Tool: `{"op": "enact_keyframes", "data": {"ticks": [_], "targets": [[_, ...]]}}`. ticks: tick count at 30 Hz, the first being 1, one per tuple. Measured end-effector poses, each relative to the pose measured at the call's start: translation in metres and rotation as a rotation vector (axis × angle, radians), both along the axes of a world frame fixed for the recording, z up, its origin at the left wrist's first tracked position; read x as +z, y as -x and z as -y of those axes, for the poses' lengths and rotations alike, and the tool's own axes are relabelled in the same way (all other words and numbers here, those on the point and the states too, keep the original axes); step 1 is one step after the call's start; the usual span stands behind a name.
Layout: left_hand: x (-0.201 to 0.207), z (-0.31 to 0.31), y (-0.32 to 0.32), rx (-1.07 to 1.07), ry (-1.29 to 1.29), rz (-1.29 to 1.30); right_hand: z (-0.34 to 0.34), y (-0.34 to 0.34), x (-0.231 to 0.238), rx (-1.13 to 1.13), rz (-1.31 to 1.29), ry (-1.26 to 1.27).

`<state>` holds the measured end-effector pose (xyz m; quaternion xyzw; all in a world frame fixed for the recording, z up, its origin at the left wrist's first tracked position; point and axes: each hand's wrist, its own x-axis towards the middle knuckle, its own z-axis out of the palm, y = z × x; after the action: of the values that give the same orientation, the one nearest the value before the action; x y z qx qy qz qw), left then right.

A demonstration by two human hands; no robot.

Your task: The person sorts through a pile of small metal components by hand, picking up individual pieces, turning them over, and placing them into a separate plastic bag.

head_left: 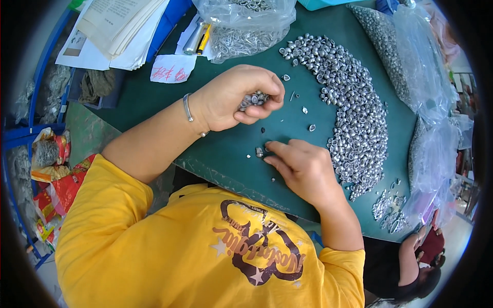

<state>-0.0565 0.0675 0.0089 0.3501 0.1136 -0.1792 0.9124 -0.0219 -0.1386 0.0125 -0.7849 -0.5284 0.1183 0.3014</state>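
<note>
My left hand, a metal bangle at its wrist, is curled around a handful of small silvery metal cups above the green tabletop. Lower and to the right, my right hand has its thumb and forefinger drawn together at the table surface. A small metal cup shows at these fingertips, partly hidden by them. Touching or just beside them lies another small metal piece. A few loose cups, one of them a hollow drop-shaped cup, lie between my hands and a long curved heap of the same cups.
Clear plastic bags of metal parts stand at the back, near papers and a yellow pen-like tool. More filled bags line the right edge. Flat metal bits lie near right. Another person's arm shows lower right.
</note>
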Motion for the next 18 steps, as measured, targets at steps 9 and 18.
{"op": "enact_keyframes", "data": {"ticks": [9,18], "targets": [[0.001,0.006,0.003,-0.047,-0.885,0.338,0.012,-0.011,0.006,-0.100,-0.951,-0.121],[0.007,0.011,0.002,-0.007,-0.741,0.144,0.002,0.007,-0.009,0.104,0.125,-0.064]]}}
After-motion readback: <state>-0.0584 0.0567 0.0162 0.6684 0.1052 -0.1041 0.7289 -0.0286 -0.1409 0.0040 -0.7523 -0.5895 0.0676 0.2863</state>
